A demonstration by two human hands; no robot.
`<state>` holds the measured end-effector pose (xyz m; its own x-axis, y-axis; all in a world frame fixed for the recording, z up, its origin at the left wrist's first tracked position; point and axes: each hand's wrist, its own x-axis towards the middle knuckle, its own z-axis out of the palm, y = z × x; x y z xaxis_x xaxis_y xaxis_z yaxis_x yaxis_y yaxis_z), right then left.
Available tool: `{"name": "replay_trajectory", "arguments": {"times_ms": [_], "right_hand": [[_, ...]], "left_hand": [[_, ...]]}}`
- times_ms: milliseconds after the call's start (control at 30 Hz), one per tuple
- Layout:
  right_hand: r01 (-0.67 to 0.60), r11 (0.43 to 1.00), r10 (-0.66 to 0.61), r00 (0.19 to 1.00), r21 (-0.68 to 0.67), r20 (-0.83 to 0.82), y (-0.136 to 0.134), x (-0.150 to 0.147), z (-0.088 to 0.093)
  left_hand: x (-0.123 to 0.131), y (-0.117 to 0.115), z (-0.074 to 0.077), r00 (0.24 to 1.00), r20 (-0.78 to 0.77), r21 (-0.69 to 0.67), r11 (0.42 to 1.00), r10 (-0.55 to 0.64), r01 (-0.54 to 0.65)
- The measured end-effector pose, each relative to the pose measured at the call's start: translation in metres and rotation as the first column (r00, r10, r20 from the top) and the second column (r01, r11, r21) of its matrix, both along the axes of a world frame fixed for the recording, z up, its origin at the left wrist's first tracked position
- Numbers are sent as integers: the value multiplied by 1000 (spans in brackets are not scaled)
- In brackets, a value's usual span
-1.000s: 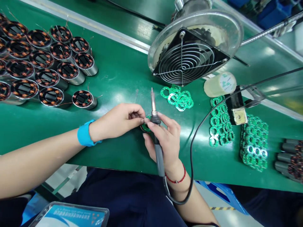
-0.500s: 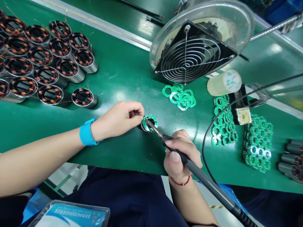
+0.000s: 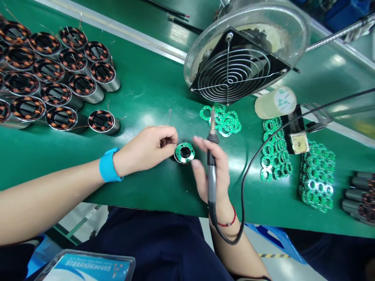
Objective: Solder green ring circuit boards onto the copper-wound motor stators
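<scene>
A ring-shaped green circuit board (image 3: 190, 147) sits on top of a motor stator (image 3: 177, 159) standing on the green bench. At its left edge is my left hand (image 3: 149, 147), closed, with thumb and forefinger pinched together; whatever lies between the fingertips is too small to make out. Just right of the board, my right hand (image 3: 219, 171) holds a soldering iron (image 3: 211, 164) between the fingers. The iron's tip points away from me, over a loose pile of ring boards (image 3: 230, 124), and its thumb and forefinger are spread toward the stator.
Several wound stators (image 3: 80, 86) in metal cases stand at the left. A fan (image 3: 230, 74) in a clear hood rises at the back. Rightward are a solder-wire spool-like cylinder (image 3: 268, 104), board panels (image 3: 318, 175), more stators (image 3: 361, 195) and the iron's black cable (image 3: 244, 179).
The soldering iron's tip has left the board and swung up to point away from me. My right hand has loosened its pen-like grip and turned, while my left hand stays at the stator.
</scene>
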<state>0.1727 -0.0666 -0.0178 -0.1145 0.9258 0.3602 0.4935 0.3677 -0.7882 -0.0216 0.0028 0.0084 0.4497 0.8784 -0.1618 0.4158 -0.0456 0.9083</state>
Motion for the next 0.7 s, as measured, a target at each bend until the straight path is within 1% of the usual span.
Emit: {"name": "replay_trajectory", "arguments": {"times_ms": [67, 100, 167, 233, 333, 400, 433, 500, 600, 633, 667, 700], "right_hand": [[-124, 988, 127, 992, -93, 20, 4, -1, -1], [-161, 980, 165, 986, -117, 23, 6, -1, -2], [-159, 980, 165, 985, -123, 39, 9, -2, -4], [-120, 990, 125, 990, -74, 69, 10, -3, -6], [-79, 996, 75, 993, 43, 96, 10, -6, -5], [-67, 992, 56, 993, 105, 105, 9, -7, 0], [-67, 990, 55, 993, 121, 103, 9, -7, 4], [-73, 989, 63, 995, 130, 82, 7, -6, 13], [-67, 986, 59, 997, 155, 55, 6, -3, 25], [-57, 983, 47, 997, 175, 63, 6, -2, 28], [-41, 979, 25, 997, 199, 80, 6, 0, 29], [-22, 974, -2, 994, 226, 105, 6, 0, 29]], "left_hand": [[-1, 0, -1, 1000, -4, 12, 1000, -7, 7], [-1, 0, -1, 1000, -8, 4, 1000, -10, 10], [-3, 1, 0, 1000, -13, -47, 999, -9, 8], [-4, 0, 1, 1000, -4, -133, 991, -10, 9], [-6, -2, 4, 995, 42, -255, 962, -88, 96], [-6, -4, 7, 987, 118, -332, 933, -107, 141], [-6, -4, 8, 982, 171, -382, 913, -84, 145], [-6, -6, 10, 961, 277, -496, 857, 5, 138], [-5, -7, 13, 924, 367, -623, 765, 103, 162], [-4, -7, 14, 918, 378, -641, 749, 117, 169], [-4, -8, 15, 917, 381, -646, 744, 119, 172], [-3, -9, 15, 921, 375, -634, 754, 109, 169]]}}
